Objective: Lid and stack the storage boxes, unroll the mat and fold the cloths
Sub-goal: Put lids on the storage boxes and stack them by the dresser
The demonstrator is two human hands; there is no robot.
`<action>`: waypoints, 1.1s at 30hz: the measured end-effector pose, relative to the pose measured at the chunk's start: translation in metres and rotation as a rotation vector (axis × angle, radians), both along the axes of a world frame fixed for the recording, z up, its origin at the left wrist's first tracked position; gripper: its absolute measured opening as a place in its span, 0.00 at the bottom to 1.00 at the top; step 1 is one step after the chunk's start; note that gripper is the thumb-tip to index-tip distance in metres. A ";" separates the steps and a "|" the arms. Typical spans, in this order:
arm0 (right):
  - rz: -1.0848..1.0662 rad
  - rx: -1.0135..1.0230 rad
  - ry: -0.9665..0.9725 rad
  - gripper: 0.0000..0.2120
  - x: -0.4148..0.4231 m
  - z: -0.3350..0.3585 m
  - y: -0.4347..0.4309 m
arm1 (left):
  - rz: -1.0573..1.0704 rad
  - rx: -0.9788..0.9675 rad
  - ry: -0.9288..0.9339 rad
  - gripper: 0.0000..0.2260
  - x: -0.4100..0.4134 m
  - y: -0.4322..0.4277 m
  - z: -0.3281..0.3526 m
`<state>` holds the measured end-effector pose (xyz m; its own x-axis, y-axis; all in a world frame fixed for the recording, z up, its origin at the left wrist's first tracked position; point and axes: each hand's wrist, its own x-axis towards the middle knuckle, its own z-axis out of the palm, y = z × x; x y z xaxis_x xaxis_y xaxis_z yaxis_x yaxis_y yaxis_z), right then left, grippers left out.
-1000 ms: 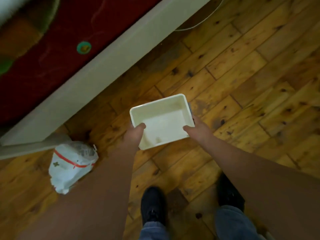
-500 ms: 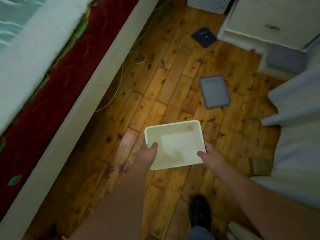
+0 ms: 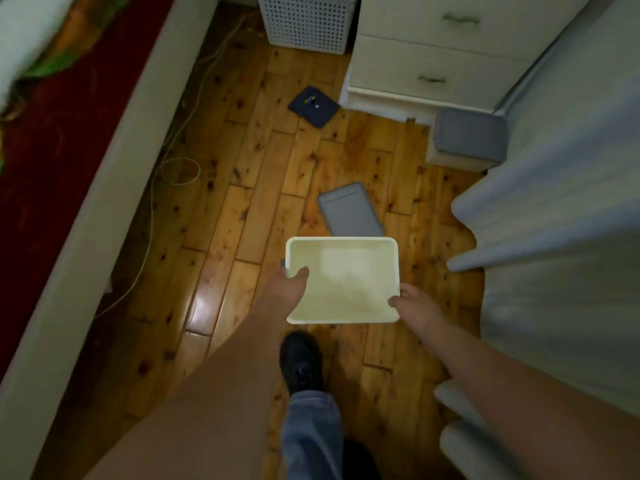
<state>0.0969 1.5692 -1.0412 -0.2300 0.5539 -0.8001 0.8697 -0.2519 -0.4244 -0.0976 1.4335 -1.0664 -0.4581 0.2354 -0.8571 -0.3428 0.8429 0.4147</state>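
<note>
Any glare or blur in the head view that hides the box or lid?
Head view: dim overall; glare patch on the floorboards left of the box; left edge motion-smeared; box and grey lid stay readable, slightly soft.

The wooden floor has warm orange planks with dark knots. A thin white cable lies in a loop near the pale bed frame. A white perforated basket stands just beside a white drawer unit. A black shoe is on the floor, with a blue jeans leg above it.
</note>
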 end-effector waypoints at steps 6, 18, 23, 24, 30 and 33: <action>0.022 0.038 -0.007 0.18 -0.095 -0.009 0.082 | -0.034 -0.019 0.092 0.30 -0.094 0.088 -0.011; -0.084 0.202 0.158 0.16 -0.221 -0.083 0.237 | -0.089 0.201 0.347 0.24 -0.212 0.224 -0.064; -0.054 0.238 0.240 0.08 -0.244 -0.175 0.308 | -0.037 0.309 0.460 0.22 -0.242 0.283 -0.144; -0.050 0.248 0.261 0.08 -0.246 -0.199 0.324 | -0.007 0.342 0.478 0.21 -0.245 0.292 -0.162; 0.126 0.446 0.290 0.21 -0.246 -0.270 0.371 | 0.042 0.486 0.563 0.18 -0.248 0.317 -0.250; 0.244 0.469 0.266 0.19 -0.242 -0.275 0.367 | 0.027 0.411 0.507 0.18 -0.242 0.318 -0.268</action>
<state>-0.1452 1.9358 -1.3166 -0.5542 0.7404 -0.3803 0.7277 0.2092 -0.6532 -0.3398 1.7514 -1.3346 -0.7922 0.4809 -0.3755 -0.0383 0.5750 0.8173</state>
